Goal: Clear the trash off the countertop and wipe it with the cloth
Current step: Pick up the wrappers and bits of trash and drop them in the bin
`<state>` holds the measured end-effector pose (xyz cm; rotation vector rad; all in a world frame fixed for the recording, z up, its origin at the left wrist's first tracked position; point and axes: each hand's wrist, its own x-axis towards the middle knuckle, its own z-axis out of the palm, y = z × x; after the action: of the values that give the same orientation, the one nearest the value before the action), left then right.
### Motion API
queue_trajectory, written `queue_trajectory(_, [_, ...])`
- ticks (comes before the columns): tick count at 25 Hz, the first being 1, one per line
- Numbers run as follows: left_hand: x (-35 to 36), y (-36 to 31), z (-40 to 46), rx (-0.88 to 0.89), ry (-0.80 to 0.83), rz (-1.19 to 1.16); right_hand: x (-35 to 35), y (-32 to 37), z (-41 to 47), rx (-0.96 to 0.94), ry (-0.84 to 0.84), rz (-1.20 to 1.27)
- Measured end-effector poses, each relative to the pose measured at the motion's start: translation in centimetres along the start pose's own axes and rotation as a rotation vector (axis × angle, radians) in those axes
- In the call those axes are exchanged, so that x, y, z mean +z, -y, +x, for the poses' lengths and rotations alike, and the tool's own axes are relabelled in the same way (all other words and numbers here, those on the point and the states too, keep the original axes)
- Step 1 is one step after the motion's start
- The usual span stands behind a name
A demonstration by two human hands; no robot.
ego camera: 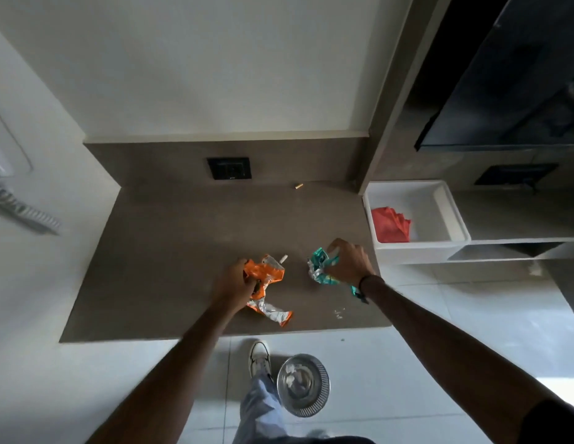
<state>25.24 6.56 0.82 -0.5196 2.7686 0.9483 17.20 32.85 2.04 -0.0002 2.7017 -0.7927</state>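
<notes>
Left hand: my left hand (235, 283) gripped the orange wrapper (265, 274), which trailed toward the front edge
Right hand: my right hand (348, 261) closed on the teal wrapper (319, 265), arm stretched forward
Countertop: brown countertop (170, 245) lay under both
Cloth: red cloth (391, 224) sat in the white tray (452, 219), right of my right hand
Bin: metal bin (303, 384) stood on the floor below
</notes>
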Motion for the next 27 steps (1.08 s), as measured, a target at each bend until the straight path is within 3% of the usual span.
queue_trajectory(5, [6.9,-0.8,-9.8,0.164,0.016,0.143,-0.6,-4.1,-8.0,-0.044,-0.081,0.028])
queue_trajectory(9, [12.4,-0.4,-13.4,0.086,0.079,0.236,-0.5,-7.7,-12.9,-0.031,-0.125,-0.059])
queue_trajectory(13, [16.4,1.1,-14.6,-0.05,0.26,0.303,0.4,-10.4,-16.4,0.007,-0.144,-0.112])
queue_trajectory(16, [16.7,2.3,-14.9,-0.154,0.288,0.158,1.8,-11.0,-17.7,-0.01,-0.135,-0.127])
queue_trajectory(20, [14.5,4.4,-15.5,-0.17,0.175,-0.032,4.1,-10.3,-18.2,-0.033,-0.081,-0.121])
queue_trajectory(27, [11.0,7.4,-17.6,-0.18,0.096,-0.07,9.3,-8.2,-18.5,-0.025,0.091,-0.13])
